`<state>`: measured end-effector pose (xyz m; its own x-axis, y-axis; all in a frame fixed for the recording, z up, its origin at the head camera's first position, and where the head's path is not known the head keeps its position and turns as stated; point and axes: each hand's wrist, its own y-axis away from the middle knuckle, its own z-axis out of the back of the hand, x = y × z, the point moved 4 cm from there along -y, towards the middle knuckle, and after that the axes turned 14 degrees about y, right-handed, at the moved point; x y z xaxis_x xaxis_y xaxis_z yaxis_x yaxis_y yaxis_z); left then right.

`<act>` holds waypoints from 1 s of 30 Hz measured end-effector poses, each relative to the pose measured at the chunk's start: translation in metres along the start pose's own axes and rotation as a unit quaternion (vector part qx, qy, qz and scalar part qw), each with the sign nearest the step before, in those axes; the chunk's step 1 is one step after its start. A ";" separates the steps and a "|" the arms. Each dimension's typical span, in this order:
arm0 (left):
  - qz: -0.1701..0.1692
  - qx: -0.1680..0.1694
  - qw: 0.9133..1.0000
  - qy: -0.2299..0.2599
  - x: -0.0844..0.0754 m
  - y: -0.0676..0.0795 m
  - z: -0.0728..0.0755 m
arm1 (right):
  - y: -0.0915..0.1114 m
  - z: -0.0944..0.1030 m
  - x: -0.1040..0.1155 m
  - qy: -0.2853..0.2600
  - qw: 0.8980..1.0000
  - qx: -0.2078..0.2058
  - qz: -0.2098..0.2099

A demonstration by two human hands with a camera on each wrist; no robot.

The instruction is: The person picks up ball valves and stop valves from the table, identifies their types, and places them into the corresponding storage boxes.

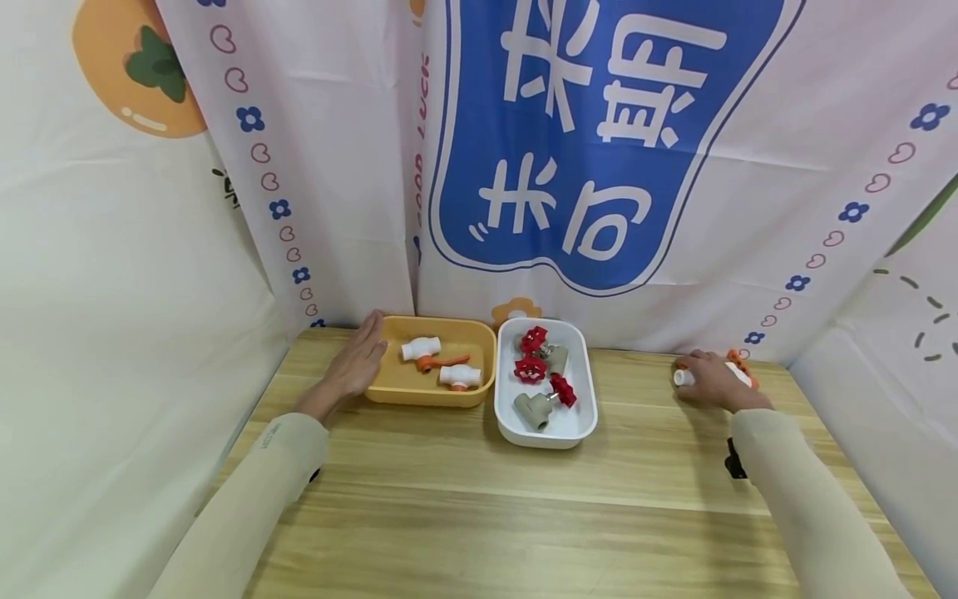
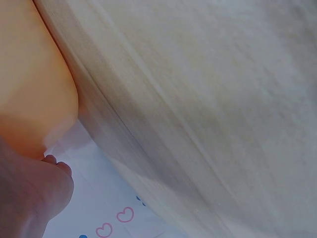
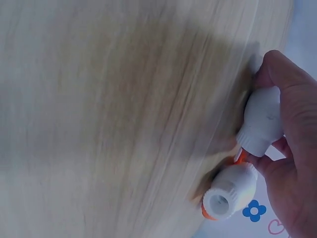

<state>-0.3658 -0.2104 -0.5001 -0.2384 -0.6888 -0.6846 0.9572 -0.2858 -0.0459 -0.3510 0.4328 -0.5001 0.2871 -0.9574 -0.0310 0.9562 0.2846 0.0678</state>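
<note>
At the right end of the table, my right hand point(image 1: 711, 383) grips a white plastic ball valve point(image 3: 261, 119), thumb and fingers curled round its body. Right beside it lies a second white ball valve point(image 3: 233, 191) with orange showing beneath, its round opening facing the right wrist camera. My left hand point(image 1: 355, 366) rests against the left end of a yellow bin point(image 1: 430, 398), fingers extended along the rim. Two white ball valves with orange handles, one upper point(image 1: 422, 348) and one lower point(image 1: 460, 377), lie in that bin.
A white bin point(image 1: 545, 438) stands against the yellow one, holding several grey valves point(image 1: 535, 409) with red handwheels point(image 1: 530, 369). Behind the wooden table point(image 1: 479, 507) hangs a printed cloth point(image 1: 359, 241), and white cloth walls close off both sides.
</note>
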 end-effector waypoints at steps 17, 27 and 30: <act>-0.002 -0.002 1.000 0.009 0.001 -0.001 0.000 | -0.003 -0.003 0.010 -0.002 0.999 -0.040 0.007; 0.000 0.000 1.000 0.005 0.001 -0.001 0.000 | -0.004 0.001 0.016 0.009 0.998 -0.049 0.028; 0.000 -0.001 1.000 0.006 0.001 -0.001 0.000 | -0.004 0.002 0.018 0.014 0.999 -0.045 0.027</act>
<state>-0.3666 -0.2105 -0.5010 -0.2368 -0.6804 -0.6936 0.9573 -0.2850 -0.0472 -0.3501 0.4147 -0.4987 0.3393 -0.9389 -0.0575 0.9399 0.3409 -0.0203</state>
